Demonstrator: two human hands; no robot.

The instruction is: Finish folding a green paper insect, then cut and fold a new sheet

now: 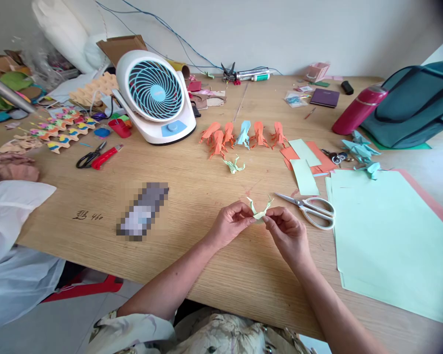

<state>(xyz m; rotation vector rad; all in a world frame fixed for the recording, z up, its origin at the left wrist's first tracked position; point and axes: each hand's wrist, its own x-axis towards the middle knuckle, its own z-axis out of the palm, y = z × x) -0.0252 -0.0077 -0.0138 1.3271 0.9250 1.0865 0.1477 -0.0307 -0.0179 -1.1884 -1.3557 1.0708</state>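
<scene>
Between my fingertips is a pale green folded-paper figure [259, 215] with two thin prongs pointing up. My left hand [233, 221] pinches its left side, and my right hand [286, 230] pinches its right side. Both hands are just above the near part of the table. Close to my right hand lie white-handled scissors [318, 212], blades pointing left. Farther back sits another pale green paper figure [234, 165], beside a row of orange paper figures [217, 142] and one light blue paper figure [243, 133].
Green paper sheets [387, 236] cover the right side, near cut paper strips [304, 177], a red bottle [360, 109] and a teal bag [409, 108]. A white fan [155, 98] stands at the back. A pixelated flat object [143, 211] lies left; another person's hands [11, 167] rest beyond.
</scene>
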